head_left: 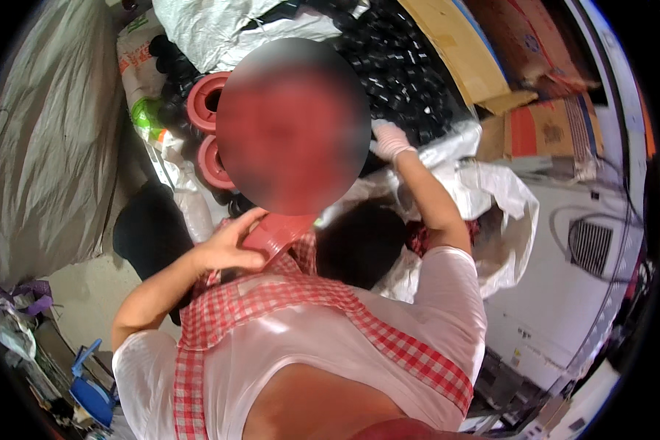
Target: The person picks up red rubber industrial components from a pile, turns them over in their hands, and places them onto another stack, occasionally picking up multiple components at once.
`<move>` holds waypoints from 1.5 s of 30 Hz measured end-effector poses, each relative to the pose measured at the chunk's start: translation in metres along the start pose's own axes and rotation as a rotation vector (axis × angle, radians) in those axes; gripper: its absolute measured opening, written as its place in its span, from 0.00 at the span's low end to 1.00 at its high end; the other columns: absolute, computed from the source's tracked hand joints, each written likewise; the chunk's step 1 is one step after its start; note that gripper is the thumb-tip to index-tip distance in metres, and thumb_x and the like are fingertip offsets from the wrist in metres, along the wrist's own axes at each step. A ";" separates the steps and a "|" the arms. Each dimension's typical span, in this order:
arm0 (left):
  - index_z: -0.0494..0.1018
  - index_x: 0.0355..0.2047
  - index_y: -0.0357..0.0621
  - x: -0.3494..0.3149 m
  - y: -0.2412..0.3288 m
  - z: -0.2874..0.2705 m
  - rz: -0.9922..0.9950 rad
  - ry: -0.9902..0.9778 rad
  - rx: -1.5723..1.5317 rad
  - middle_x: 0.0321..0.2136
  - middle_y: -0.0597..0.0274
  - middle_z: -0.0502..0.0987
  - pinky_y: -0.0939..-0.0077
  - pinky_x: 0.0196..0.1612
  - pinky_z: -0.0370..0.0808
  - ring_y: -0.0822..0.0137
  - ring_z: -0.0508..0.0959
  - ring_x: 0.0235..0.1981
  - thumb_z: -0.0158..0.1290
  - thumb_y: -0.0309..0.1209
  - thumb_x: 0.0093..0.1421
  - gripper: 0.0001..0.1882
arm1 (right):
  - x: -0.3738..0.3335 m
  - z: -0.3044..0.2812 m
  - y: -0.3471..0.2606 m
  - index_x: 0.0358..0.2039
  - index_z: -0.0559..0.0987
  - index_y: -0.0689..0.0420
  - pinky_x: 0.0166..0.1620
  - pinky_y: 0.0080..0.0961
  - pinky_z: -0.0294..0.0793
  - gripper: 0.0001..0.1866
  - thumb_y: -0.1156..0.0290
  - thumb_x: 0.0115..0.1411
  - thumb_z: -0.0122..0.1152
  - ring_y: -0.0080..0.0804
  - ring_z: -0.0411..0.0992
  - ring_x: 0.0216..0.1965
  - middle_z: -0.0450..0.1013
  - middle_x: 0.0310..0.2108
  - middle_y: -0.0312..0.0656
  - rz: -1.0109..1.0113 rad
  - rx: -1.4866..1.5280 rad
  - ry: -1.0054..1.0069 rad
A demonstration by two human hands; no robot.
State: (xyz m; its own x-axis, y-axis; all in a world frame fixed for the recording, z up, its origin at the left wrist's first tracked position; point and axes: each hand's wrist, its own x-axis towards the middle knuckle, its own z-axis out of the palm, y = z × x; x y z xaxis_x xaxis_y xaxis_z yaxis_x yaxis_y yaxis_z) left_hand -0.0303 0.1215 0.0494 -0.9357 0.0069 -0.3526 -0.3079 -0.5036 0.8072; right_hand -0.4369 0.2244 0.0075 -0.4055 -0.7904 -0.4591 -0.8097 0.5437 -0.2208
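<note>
My bare left hand [231,246] is wrapped round a red plastic spool-like piece [277,238], thumb on the near side and fingers on the far side. The piece is close in front of my red-and-white checked apron, and its far end runs under a round blurred patch. My right hand [391,139], in a pale pinkish glove, is at the near edge of a heap of small shiny black parts [411,88]. Its fingertips lie beside the blurred patch, and their grip is unclear. Two red flanged spools [202,101] show left of the patch.
White woven sacking [455,150] edges the black heap. Cardboard boxes [546,125] stand at the far right, above a white cabinet [557,286] with a vent and cables. A large grey sack [48,147] fills the left. A blue dustpan-like item [92,396] is at lower left.
</note>
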 end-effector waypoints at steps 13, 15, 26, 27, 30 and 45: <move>0.60 0.60 0.40 -0.035 -0.012 0.022 0.165 0.628 -0.426 0.52 0.58 0.71 0.69 0.56 0.69 0.66 0.72 0.52 0.62 0.24 0.52 0.36 | 0.041 0.101 0.052 0.58 0.69 0.55 0.53 0.30 0.70 0.31 0.70 0.50 0.59 0.47 0.74 0.46 0.75 0.45 0.52 0.074 0.242 0.067; 0.62 0.58 0.36 -0.048 -0.014 0.021 0.296 0.641 -0.435 0.52 0.57 0.72 0.69 0.56 0.69 0.66 0.72 0.52 0.61 0.24 0.53 0.32 | 0.007 0.069 0.025 0.61 0.65 0.55 0.52 0.29 0.70 0.34 0.71 0.51 0.58 0.43 0.73 0.47 0.74 0.46 0.51 -0.142 0.424 0.176; 0.68 0.53 0.38 -0.076 -0.016 0.072 0.456 0.629 -0.208 0.41 0.63 0.76 0.77 0.46 0.73 0.71 0.76 0.39 0.63 0.26 0.51 0.28 | -0.188 0.100 -0.230 0.59 0.59 0.60 0.61 0.43 0.57 0.35 0.67 0.53 0.62 0.55 0.57 0.59 0.58 0.55 0.57 -0.691 -0.254 0.780; 0.68 0.53 0.38 -0.086 -0.023 0.073 0.445 0.622 -0.099 0.40 0.63 0.76 0.77 0.46 0.73 0.71 0.76 0.39 0.63 0.26 0.51 0.28 | -0.188 0.107 -0.234 0.58 0.61 0.60 0.61 0.43 0.57 0.34 0.67 0.53 0.62 0.56 0.57 0.58 0.59 0.54 0.57 -0.704 -0.245 0.750; 0.69 0.51 0.35 -0.102 -0.022 0.052 0.262 0.524 -0.134 0.40 0.61 0.76 0.76 0.45 0.74 0.70 0.77 0.39 0.63 0.29 0.52 0.27 | -0.195 0.091 -0.234 0.52 0.67 0.57 0.57 0.43 0.62 0.31 0.71 0.45 0.66 0.54 0.62 0.53 0.63 0.50 0.52 -0.887 0.232 0.259; 0.66 0.55 0.38 -0.097 -0.048 0.058 0.436 0.662 0.330 0.42 0.64 0.75 0.78 0.48 0.70 0.75 0.73 0.41 0.66 0.31 0.49 0.34 | -0.191 0.096 -0.250 0.60 0.60 0.59 0.58 0.39 0.63 0.40 0.77 0.45 0.64 0.44 0.63 0.57 0.64 0.54 0.48 -0.726 1.048 -0.292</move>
State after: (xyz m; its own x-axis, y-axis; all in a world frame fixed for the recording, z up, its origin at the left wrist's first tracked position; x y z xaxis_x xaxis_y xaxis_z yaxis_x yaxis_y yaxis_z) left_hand 0.0656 0.1950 0.0722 -0.7207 -0.6861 -0.0996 -0.0741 -0.0666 0.9950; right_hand -0.1167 0.2661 0.0677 0.1947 -0.9765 -0.0924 -0.0370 0.0868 -0.9955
